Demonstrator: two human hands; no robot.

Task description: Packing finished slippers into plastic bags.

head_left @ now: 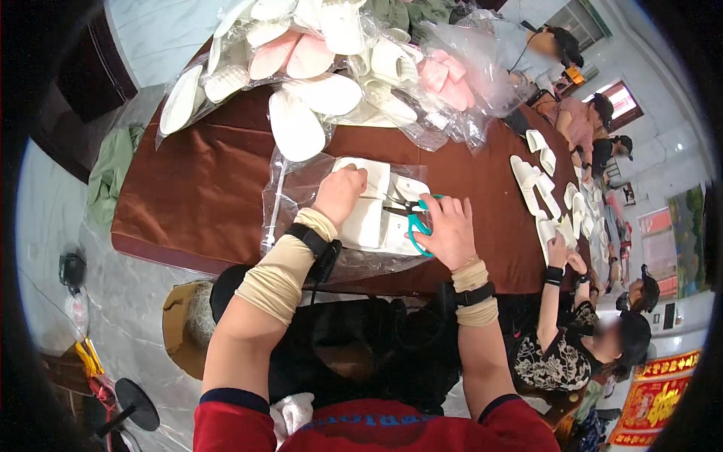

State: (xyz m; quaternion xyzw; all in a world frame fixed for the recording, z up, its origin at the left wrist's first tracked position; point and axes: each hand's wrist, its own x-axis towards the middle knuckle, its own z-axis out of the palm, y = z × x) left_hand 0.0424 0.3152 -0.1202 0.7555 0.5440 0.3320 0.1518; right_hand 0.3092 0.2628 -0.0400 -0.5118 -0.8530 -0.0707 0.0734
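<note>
A pair of white slippers (365, 226) lies on a clear plastic bag (282, 192) in front of me on the table. My left hand (340, 194) is closed at the upper part of the left slipper, fingers pinched together; what they grip, if anything, is too small to make out. In my right hand (449, 232) is a pair of scissors (416, 224) with teal handles and dark blades. The blades point left, over the slippers, and look parted. My thumb and fingers are at the handle loops.
A brown cloth covers the table (199, 188). Bagged white slippers (297, 124) and pink slippers (448, 79) are heaped at its far side. More white slippers (535, 184) lie to the right, where a co-worker (561, 354) reaches in. A cardboard box (184, 324) stands on the floor at left.
</note>
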